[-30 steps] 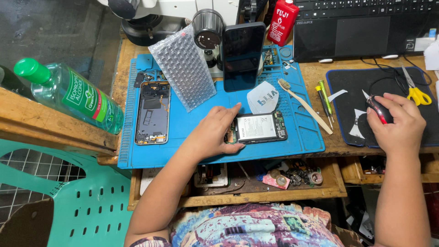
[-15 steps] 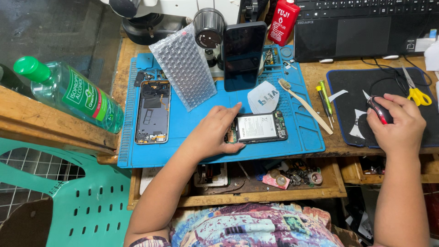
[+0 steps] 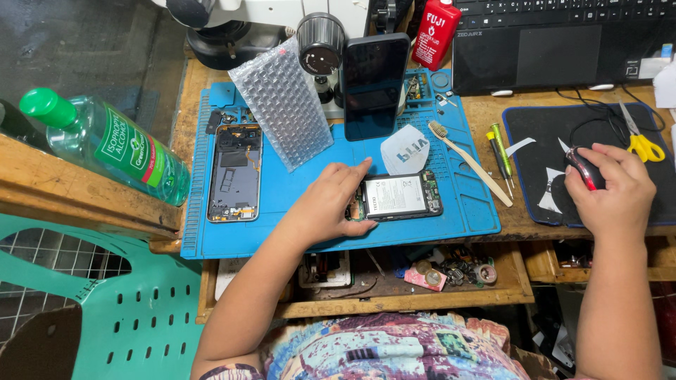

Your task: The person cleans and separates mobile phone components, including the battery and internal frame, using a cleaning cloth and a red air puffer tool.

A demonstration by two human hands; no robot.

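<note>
Now your left hand (image 3: 325, 205) rests with spread fingers on the left end of the opened black phone (image 3: 398, 197), lying left-to-right on the blue silicone mat (image 3: 465, 211); your right hand (image 3: 611, 191) cups the black mouse (image 3: 584, 167) far right.

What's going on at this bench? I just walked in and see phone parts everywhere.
A person sits at a repair bench. The left hand rests on an opened phone lying back-up on the blue mat, battery showing. The right hand covers a mouse on the black pad. A second opened phone lies further left on the mat, beside a sheet of bubble wrap. A dark phone stands propped behind, and a toothbrush lies to the right.
</note>
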